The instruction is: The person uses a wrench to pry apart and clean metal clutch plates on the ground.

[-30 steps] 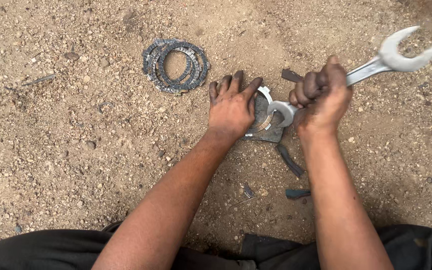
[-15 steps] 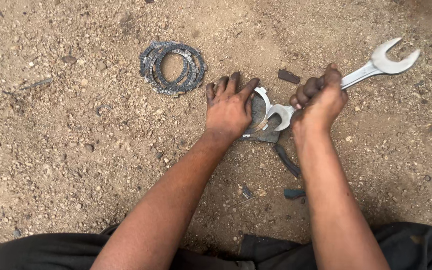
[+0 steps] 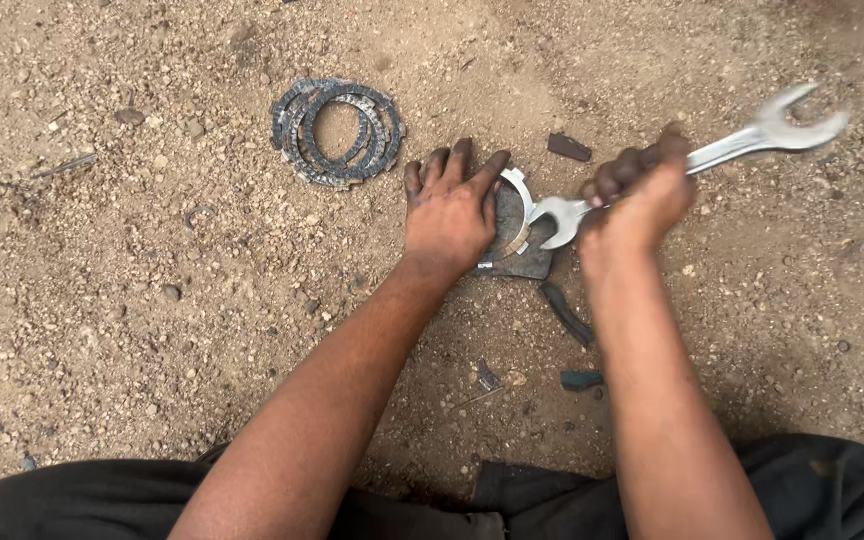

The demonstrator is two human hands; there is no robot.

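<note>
Down on gravel, left hand (image 3: 449, 212) pressing a round metal part (image 3: 514, 232), fingers spread, right hand (image 3: 642, 195) gripping a wrench (image 3: 712, 153) just beside the part, fingers wrapped tight, ring stack (image 3: 337, 132) lying beyond.

Both forearms were bare to the bottom edge of the view, no sleeves, watches, rings or gloves visible. The grimy left hand (image 3: 449, 210) had dark, oily smudging over the fingers and knuckles, heaviest at the fingertips. The blurred right hand (image 3: 640, 195) showed similar dark soiling on the fingers; finer detail could not be made out through motion blur. The dark grey-black cloth trousers (image 3: 82, 502) ran along the bottom of the view on both sides, plain fabric, creased, with a fold or seam near the middle.
</note>
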